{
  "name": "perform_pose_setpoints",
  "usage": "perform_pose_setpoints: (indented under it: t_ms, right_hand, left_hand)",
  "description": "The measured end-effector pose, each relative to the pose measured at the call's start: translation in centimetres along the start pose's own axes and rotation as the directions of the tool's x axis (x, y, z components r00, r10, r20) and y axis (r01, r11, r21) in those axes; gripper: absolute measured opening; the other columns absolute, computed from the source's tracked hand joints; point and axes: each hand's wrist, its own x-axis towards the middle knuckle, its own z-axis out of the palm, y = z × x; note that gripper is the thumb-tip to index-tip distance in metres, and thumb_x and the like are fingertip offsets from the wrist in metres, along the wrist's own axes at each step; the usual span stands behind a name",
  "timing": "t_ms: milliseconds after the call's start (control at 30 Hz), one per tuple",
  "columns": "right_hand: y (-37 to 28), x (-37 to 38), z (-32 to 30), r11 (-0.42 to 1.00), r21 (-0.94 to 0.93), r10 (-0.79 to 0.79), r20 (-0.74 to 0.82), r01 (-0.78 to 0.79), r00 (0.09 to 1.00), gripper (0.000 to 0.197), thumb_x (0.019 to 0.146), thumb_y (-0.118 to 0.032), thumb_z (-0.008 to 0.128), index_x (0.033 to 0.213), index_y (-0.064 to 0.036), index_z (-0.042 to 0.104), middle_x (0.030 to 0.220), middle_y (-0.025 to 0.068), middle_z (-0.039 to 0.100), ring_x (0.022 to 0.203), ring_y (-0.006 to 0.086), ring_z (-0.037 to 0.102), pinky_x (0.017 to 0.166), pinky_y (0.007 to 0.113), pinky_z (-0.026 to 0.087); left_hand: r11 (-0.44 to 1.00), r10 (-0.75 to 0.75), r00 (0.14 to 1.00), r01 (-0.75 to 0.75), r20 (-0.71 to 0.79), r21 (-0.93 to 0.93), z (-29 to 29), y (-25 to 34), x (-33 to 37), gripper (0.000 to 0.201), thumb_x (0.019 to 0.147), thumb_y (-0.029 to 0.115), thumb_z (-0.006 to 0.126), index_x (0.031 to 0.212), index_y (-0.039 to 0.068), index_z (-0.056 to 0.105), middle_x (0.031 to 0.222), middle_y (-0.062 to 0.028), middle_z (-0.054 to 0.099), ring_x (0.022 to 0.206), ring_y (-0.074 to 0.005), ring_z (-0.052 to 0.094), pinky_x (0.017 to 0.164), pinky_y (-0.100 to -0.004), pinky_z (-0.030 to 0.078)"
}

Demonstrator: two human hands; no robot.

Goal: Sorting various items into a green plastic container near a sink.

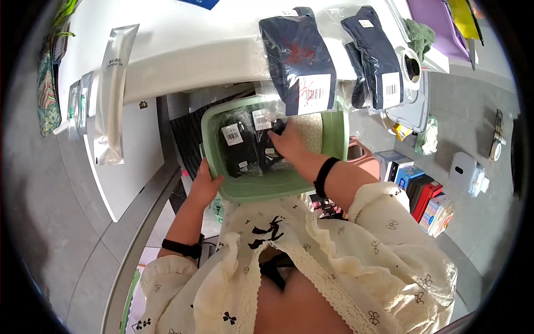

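A light green plastic bin (267,190) is in front of me below the table edge. My left hand (204,185) is closed at the bin's left side, its thumb near the rim and its other fingers mostly hidden. Inside the bin lie two clear-bagged black garments side by side, each with white labels: a left packet (236,151) and a right packet (266,142). My right hand (289,143) reaches into the bin and grips the right packet along its right edge; some fingertips are hidden. A speckled cream surface (309,132) shows beside that hand.
Bagged navy garments (297,55) overhang the white table's edge (194,64), with another navy packet (374,55) to their right. A long clear pouch (114,94) lies at left. Several boxes and books (425,195) stand at right, near a pink-brown container (364,158). A purple bin (436,28) is at far right.
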Motion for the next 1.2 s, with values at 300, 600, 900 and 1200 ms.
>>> perform_pose_setpoints:
  t_ms: [300, 600, 900, 1200]
  right_hand:
    - [-0.8, 0.1, -0.1, 0.924, -0.357, -0.134, 0.038, 0.138, 0.99, 0.086, 0.081, -0.032, 0.055, 0.136, 0.0009, -0.003, 0.14, 0.0242, 0.001, 0.13, 0.0355, 0.007, 0.104, 0.042, 0.02]
    - [-0.7, -3.0, -5.3, 0.962, -0.195, -0.181, 0.058, 0.189, 0.982, 0.072, 0.079, -0.027, 0.057, 0.135, -0.003, 0.019, 0.141, 0.0186, 0.012, 0.125, 0.0355, 0.026, 0.101, 0.039, 0.027]
    - [3.3, -9.0, -17.0, 0.832, 0.549, -0.178, 0.124, 0.082, 0.976, 0.036, 0.081, -0.021, 0.06, 0.11, -0.0003, 0.053, 0.1, 0.0106, 0.059, 0.093, 0.0194, 0.056, 0.08, 0.027, 0.044]
    - [-2.0, -11.9, -25.1, 0.219, 0.975, 0.025, 0.028, -0.032, 0.999, 0.04, 0.084, -0.03, 0.056, 0.113, -0.0054, 0.044, 0.105, 0.002, 0.049, 0.084, 0.014, 0.053, 0.073, 0.026, 0.047]
  left_hand:
    - [0.995, 0.092, 0.993, -0.095, -0.072, -0.03, 1.1, -2.5, 1.1, 0.069, 0.076, 0.012, 0.059, 0.131, 0.001, 0.02, 0.123, -0.0246, 0.039, 0.107, -0.0352, 0.048, 0.087, -0.0381, 0.04]
    - [0.989, -0.106, 0.993, 0.099, -0.055, -0.108, 0.2, 1.9, -0.1, 0.067, 0.075, 0.014, 0.06, 0.131, 0.001, 0.026, 0.118, -0.0199, 0.047, 0.107, -0.03, 0.049, 0.087, -0.0363, 0.041]
    - [0.998, -0.059, 0.983, 0.062, -0.177, 0.016, -1.2, 1.3, -0.2, 0.07, 0.073, 0.018, 0.063, 0.133, 0.007, 0.028, 0.123, -0.018, 0.043, 0.101, -0.0276, 0.05, 0.083, -0.0353, 0.043]
    - [0.99, 0.048, 0.958, -0.007, -0.284, 0.144, -3.9, 6.0, -5.9, 0.06, 0.074, 0.022, 0.062, 0.128, 0.013, 0.038, 0.131, -0.0157, 0.032, 0.119, -0.032, 0.035, 0.095, -0.0395, 0.035]
